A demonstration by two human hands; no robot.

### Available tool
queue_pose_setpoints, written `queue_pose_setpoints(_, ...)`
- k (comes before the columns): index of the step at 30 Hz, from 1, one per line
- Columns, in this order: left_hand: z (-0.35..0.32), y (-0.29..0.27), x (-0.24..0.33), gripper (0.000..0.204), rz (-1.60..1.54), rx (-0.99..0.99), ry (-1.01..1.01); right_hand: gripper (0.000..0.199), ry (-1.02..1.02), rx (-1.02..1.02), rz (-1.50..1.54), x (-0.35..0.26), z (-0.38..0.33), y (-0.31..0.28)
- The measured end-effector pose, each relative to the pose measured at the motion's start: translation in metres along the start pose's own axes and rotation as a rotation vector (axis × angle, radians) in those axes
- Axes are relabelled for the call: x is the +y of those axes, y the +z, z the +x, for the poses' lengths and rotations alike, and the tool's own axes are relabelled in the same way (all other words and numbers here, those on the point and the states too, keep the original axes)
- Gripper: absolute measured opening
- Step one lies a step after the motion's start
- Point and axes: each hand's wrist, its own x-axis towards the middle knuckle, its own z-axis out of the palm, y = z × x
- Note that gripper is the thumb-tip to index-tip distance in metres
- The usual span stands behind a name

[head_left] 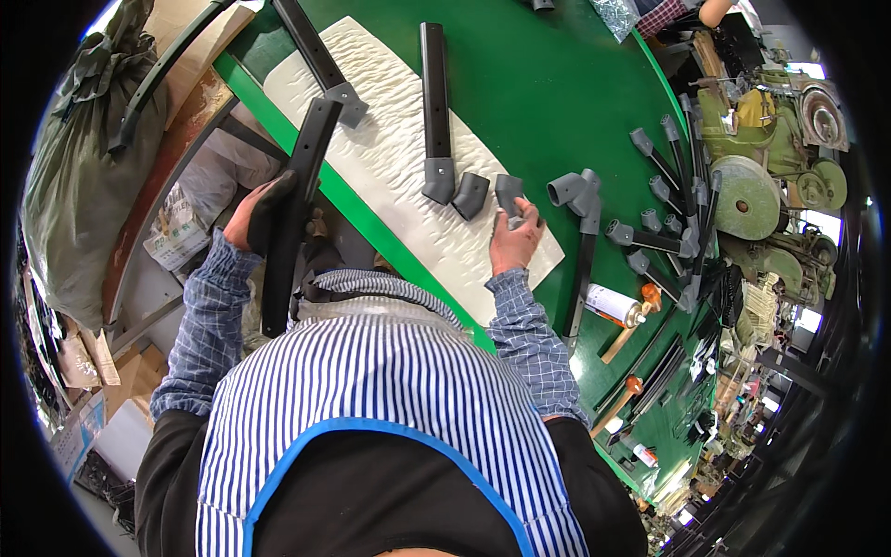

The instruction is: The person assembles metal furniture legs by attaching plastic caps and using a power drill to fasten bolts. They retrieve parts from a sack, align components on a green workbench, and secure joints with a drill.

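Note:
My left hand [245, 221] is closed round a long black tube [304, 176] with small holes, held tilted off the table's left edge. With my right hand [516, 245] I grip a grey elbow fitting [508, 189] over the right part of a white padded sheet [371, 79]. A second elbow fitting [471, 197] lies just left of it. Beside that, a black tube [433, 102] ends in a grey elbow. Farther left, another tube [306, 42] carries a grey fitting [347, 104] at its near end.
The green table [548, 102] holds a fitted tube [582, 269], a spray can [613, 304], wooden-handled mallets [633, 384] and several more fitted tubes [659, 241] at right. A large bag [83, 186] stands left. Green machines [747, 197] and another person's arm [713, 11] are beyond.

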Motion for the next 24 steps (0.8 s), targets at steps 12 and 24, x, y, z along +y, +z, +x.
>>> queue_pose_setpoints(12,-0.030,-0.009,-0.040,0.043,0.229,0.095,0.120,0.057,-0.470,-0.598,-0.360,0.045,0.081,-0.047)
queue_pose_setpoints(24,-0.060,0.028,-0.060,0.034,0.343,0.170,0.166,0.051,-0.228,-0.273,0.081,0.066,0.037,-0.033)
